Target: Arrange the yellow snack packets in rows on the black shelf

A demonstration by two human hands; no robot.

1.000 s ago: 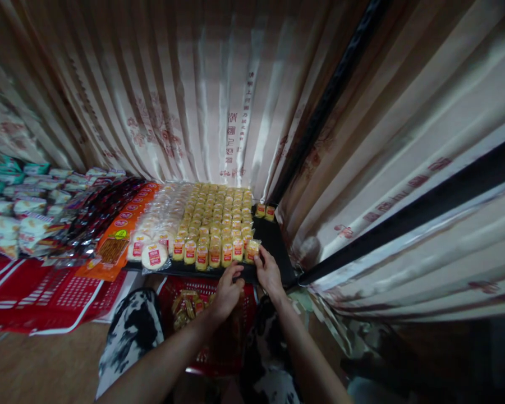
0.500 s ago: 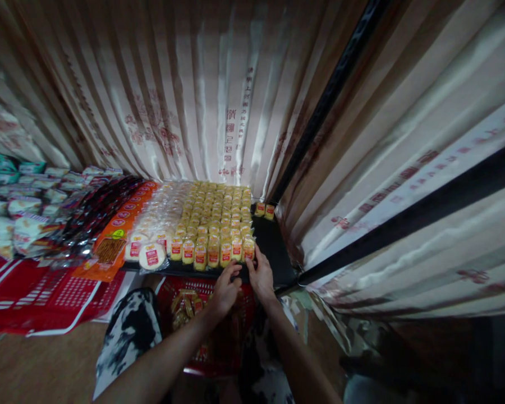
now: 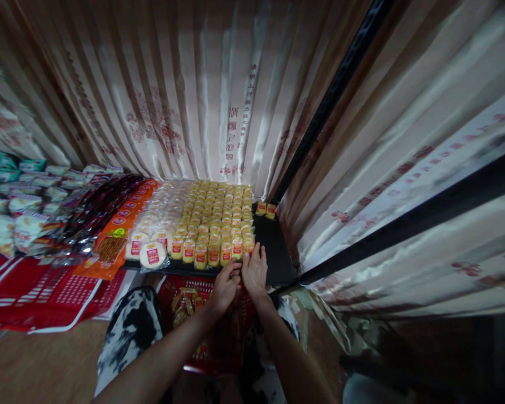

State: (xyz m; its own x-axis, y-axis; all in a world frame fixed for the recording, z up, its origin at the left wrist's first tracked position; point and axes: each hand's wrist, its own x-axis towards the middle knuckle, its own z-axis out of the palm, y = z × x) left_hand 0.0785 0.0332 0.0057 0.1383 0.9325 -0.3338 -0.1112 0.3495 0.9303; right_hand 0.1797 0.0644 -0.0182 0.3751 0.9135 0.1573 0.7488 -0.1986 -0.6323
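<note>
Rows of small yellow snack packets [image 3: 219, 216] with red labels stand packed together on a black shelf board [image 3: 275, 247]. My right hand [image 3: 255, 270] is at the front right corner of this block. Its straight fingers and thumb press against the end packet [image 3: 248, 242] of the front row and cover its label. Just left of it, my left hand [image 3: 226, 285] has loosely curled fingers near the foot of the front row, and nothing shows in it. Below my forearms, a red basket [image 3: 164, 289] holds more yellow packets [image 3: 189, 303].
Two packets [image 3: 266, 209] stand apart at the back right corner. Left of the block lie round white wrapped cakes [image 3: 152, 255], orange bags [image 3: 115, 241], dark packs [image 3: 109, 210] and white packs [image 3: 25, 205]. A red basket [image 3: 37, 297] sits at lower left. Curtains [image 3: 210, 101] hang behind, with black frame bars [image 3: 404, 224] at right.
My right hand has shifted slightly left and up against the end packet, whose label is now covered. My left hand has stayed nearly in place.
</note>
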